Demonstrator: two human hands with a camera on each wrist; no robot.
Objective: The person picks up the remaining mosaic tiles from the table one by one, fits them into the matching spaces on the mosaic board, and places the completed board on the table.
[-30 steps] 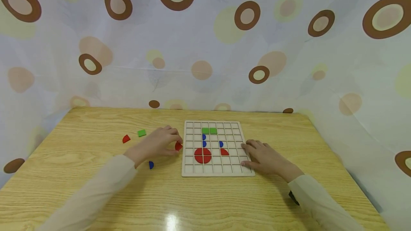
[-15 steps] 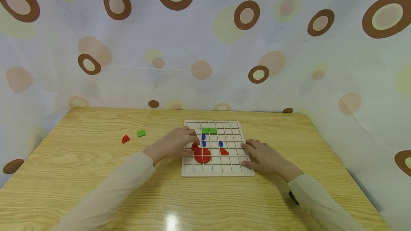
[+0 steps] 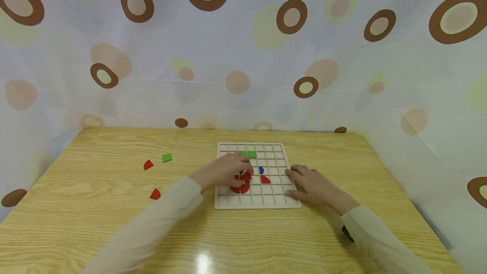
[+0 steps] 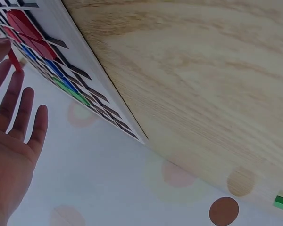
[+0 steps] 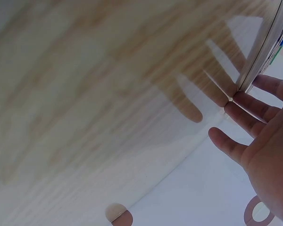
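Left hand pinches red piece over board; red quarter lies at piece's 3 o'clock, left hand nearer — right hand, fingers extended, gripping nothing, touches board's edge.

Your bench reads as wood grain under a smooth, glossy coat; it throws back a bright glare and, in the right wrist view, mirrors your right hand. Board: smooth, mostly matt; wood or plastic, you cannot tell. Red pieces and green pieces: smooth-faced, material undetermined. Your sleeves: matt cloth. Backdrop: printed sheet, lightly creased, cloth or plastic unclear.
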